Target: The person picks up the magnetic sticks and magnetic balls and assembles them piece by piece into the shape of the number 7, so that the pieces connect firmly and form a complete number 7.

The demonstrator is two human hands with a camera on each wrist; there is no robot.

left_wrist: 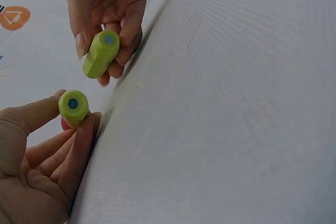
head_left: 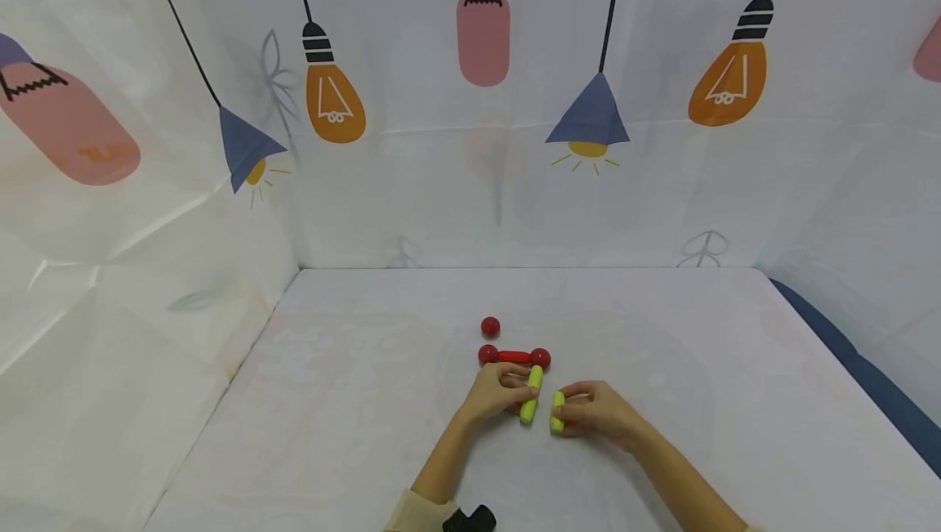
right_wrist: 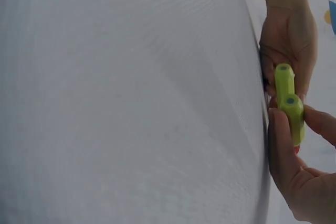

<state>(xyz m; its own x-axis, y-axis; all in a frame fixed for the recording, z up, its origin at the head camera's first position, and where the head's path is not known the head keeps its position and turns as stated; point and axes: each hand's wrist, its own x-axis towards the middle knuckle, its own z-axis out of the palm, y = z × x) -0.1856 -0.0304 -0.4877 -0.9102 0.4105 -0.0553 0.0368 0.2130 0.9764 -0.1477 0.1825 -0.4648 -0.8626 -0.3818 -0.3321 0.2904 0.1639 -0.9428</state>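
My left hand (head_left: 492,391) pinches a yellow-green rod (head_left: 531,398) between thumb and fingers, close to the tabletop. Facing it, my right hand (head_left: 597,413) pinches a second yellow-green rod (head_left: 557,415); a small gap separates the two. Each rod has a round grey-blue spot, like a magnet, on its end, seen on the left hand's rod (left_wrist: 73,107) in the left wrist view. Just beyond the left fingers lies a red rod (head_left: 514,357) with a red ball (head_left: 488,354) at its left end and another red ball (head_left: 540,358) at its right end.
A third red ball (head_left: 490,327) sits apart, behind the red rod. All lie on a white table (head_left: 353,401). A white sheet printed with lamps (head_left: 412,189) hangs behind and along the sides. Something dark blue (head_left: 867,368) shows past the table's right edge.
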